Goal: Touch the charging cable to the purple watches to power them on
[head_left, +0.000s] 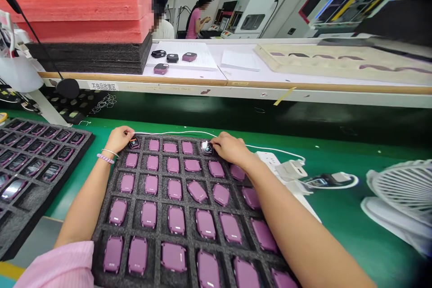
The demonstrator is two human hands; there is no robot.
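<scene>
A dark foam tray [161,234] holds rows of purple watch cases [176,219], mostly back side up. At its far left corner, my left hand [120,138] has its fingers pinched beside a small watch with a lit screen [134,143]. My right hand [229,146] is closed at the far edge, its fingertips at another watch with its screen up [207,147]. A white cable [182,132] runs along the tray's far edge between both hands. Whether either hand grips the cable or a watch is too small to tell.
Another foam tray [76,157] of watches lies left. A power strip [268,159] with a charger [292,169] and a white fan [401,193] stand right. Beyond, a shelf [202,76] bears pink foam blocks [84,13] and several watch cases. Two people sit behind it.
</scene>
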